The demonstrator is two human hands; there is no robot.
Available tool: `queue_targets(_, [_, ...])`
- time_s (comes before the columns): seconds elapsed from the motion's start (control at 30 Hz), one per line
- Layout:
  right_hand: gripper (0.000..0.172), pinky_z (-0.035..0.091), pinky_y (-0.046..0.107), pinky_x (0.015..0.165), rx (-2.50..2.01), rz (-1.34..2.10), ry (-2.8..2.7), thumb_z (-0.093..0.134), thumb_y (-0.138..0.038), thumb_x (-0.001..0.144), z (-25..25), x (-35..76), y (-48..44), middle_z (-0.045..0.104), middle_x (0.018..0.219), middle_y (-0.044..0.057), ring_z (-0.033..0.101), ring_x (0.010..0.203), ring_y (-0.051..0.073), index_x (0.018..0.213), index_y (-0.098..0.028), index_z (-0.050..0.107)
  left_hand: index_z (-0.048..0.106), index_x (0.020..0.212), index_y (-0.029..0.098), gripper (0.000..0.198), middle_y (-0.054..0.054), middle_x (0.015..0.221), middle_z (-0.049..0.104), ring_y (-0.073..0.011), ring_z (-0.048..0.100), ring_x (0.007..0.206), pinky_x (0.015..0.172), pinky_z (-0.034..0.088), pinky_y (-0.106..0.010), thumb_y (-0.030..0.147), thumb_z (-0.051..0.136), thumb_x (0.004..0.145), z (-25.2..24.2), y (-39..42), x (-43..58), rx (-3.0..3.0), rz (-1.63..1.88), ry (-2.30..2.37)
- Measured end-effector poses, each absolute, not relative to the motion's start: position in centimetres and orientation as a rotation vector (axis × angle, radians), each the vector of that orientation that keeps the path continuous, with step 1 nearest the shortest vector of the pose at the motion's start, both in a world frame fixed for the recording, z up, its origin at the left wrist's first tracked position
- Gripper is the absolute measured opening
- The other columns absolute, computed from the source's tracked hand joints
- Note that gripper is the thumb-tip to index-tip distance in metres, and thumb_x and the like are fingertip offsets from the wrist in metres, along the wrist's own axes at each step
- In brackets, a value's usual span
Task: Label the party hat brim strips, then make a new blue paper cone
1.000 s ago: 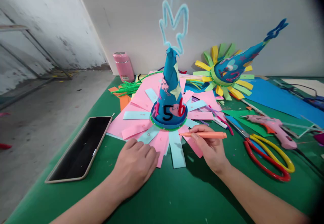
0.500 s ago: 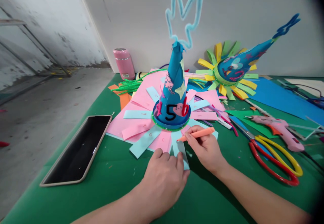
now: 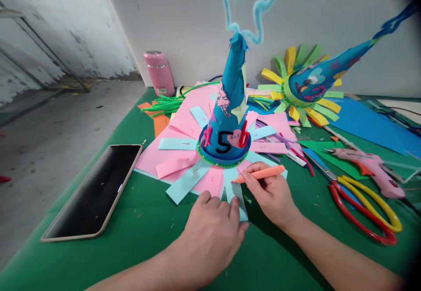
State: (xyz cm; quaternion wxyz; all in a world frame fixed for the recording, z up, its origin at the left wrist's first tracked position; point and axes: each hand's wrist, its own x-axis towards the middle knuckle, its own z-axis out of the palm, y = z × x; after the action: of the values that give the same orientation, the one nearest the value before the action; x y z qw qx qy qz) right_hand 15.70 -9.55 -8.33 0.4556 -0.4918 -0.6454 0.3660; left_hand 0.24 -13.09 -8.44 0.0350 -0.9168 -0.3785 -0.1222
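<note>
A blue paper cone hat (image 3: pixel 231 76) stands upright, with a black 5 (image 3: pixel 224 142) and a red 6 (image 3: pixel 244 134) on its front. Pink and light blue paper strips fan out around its base, some with small marks written on them. My right hand (image 3: pixel 274 196) grips an orange marker (image 3: pixel 268 172), whose tip is at a light blue paper strip (image 3: pixel 233 190) in front of the hat. With curled fingers, my left hand (image 3: pixel 210 236) holds the outer end of that same strip; its fingertips are partly hidden.
To the left lies a phone (image 3: pixel 95 190). Scissors (image 3: pixel 365 207) and a pink glue gun (image 3: pixel 375 168) lie right. Behind are a pink bottle (image 3: pixel 160 73), green pipe cleaners (image 3: pixel 167 104) and a second cone hat (image 3: pixel 315 82) on its side.
The view has shifted slightly, making the hat look larger and closer. Both hands keep their grips, and the marker tip stays at the same strip.
</note>
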Motion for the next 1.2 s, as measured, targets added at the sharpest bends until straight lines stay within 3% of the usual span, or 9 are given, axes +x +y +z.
queue_targets(0.77, [0.009,0.048,0.023,0.060,-1.240,0.948,-1.580,0.049,-0.022,0.081,-8.38,15.56,-9.68,0.056,0.067,0.000,0.061,0.068,0.014,0.073,-0.018,0.051,0.059,0.102,0.007,0.036,-0.007,0.062,0.062,-0.0214,0.055,0.057,0.056,0.042,-0.039,0.031,0.039,0.083,-8.46,-13.08,0.27,-2.819,-0.360,-1.149])
queue_targets(1.07, [0.010,0.039,0.021,0.046,-1.312,0.791,-1.616,0.049,-0.025,0.081,-8.54,15.81,-9.58,0.053,0.062,-0.002,0.045,0.046,0.008,0.075,-0.018,0.053,0.059,0.103,0.008,0.036,-0.006,0.061,0.061,-0.0210,0.055,0.055,0.056,0.042,-0.038,0.031,0.040,0.083,-8.46,-13.08,0.29,-2.796,-0.389,-1.142])
queue_targets(1.2, [0.010,0.043,0.022,0.052,-1.306,0.791,-1.619,0.049,-0.025,0.081,-8.52,15.64,-9.59,0.057,0.066,0.000,0.053,0.054,0.011,0.077,-0.018,0.054,0.059,0.102,0.007,0.036,-0.006,0.061,0.061,-0.0212,0.055,0.056,0.056,0.042,-0.038,0.031,0.040,0.083,-8.42,-13.07,0.23,-2.804,-0.377,-1.148])
